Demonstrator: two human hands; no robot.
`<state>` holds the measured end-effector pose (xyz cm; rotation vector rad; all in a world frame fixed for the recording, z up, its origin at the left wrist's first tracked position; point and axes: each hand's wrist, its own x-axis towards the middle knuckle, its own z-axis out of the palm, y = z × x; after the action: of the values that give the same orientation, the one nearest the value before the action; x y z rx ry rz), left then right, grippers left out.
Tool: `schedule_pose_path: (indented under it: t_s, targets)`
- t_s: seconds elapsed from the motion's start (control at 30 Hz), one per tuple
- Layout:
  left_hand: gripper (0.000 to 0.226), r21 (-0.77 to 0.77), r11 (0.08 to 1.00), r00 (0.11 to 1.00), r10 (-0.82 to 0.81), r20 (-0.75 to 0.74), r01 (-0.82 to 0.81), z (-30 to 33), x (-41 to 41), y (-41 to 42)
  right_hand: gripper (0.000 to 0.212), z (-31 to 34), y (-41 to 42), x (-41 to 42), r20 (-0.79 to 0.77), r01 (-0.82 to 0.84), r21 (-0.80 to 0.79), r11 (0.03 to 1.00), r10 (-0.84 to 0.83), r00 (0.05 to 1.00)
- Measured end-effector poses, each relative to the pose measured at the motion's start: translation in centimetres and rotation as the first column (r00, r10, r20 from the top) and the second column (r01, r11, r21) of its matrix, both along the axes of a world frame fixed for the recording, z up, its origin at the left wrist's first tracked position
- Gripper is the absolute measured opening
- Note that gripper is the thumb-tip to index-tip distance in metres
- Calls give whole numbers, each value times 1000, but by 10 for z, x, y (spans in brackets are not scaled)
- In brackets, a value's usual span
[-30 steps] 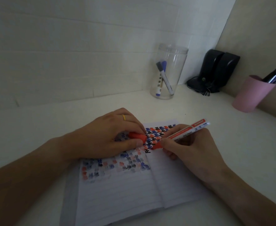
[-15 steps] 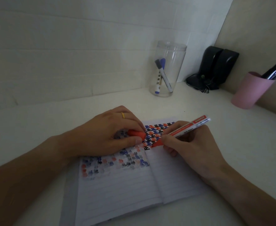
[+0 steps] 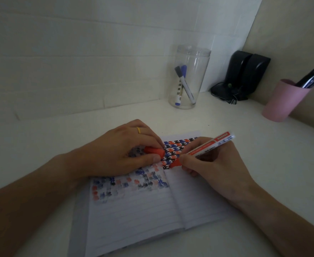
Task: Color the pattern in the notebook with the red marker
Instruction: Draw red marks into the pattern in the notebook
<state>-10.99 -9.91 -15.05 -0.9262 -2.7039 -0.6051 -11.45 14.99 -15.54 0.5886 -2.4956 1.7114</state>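
An open lined notebook [image 3: 137, 217] lies on the white desk. A pattern [image 3: 172, 151] of small red, blue and black shapes runs across the top of its right page, and ink shows through on the left page. My right hand [image 3: 213, 167] grips the red marker [image 3: 204, 148], whose tip touches the page at the pattern's lower left edge. My left hand [image 3: 119, 153] rests on the left page and pinches the marker's red cap [image 3: 154, 151] between thumb and fingers. A gold ring sits on one finger.
A clear plastic jar [image 3: 189, 76] with two markers stands at the back by the wall. Black speakers [image 3: 245, 75] with cables fill the corner. A pink cup [image 3: 284, 101] holding pens stands at the right by the beige side wall.
The marker tip stays at the same spot on the pattern with only small strokes. The view has shifted slightly; both hands keep their places.
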Motion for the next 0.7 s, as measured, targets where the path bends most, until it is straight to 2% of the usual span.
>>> schedule_pose_path:
  t_s: [0.2,0.43,0.6,0.7]
  targets:
    - [32,-7,1000,1000,0,4,0,1,0,0,7,2,1,1,31,-12,-61,998,14,999]
    - [32,-19,1000,1000,3,2,-3,1,-1,0,3,0,0,0,-9,31,41,999,-31,999]
    - [33,-22,1000,1000,0,10,0,1,0,0,7,2,0,0,-20,67,73,995,-65,998]
    - [33,-22,1000,1000,-1,4,1,0,-1,0,2,2,0,0,1,57,62,996,-58,998]
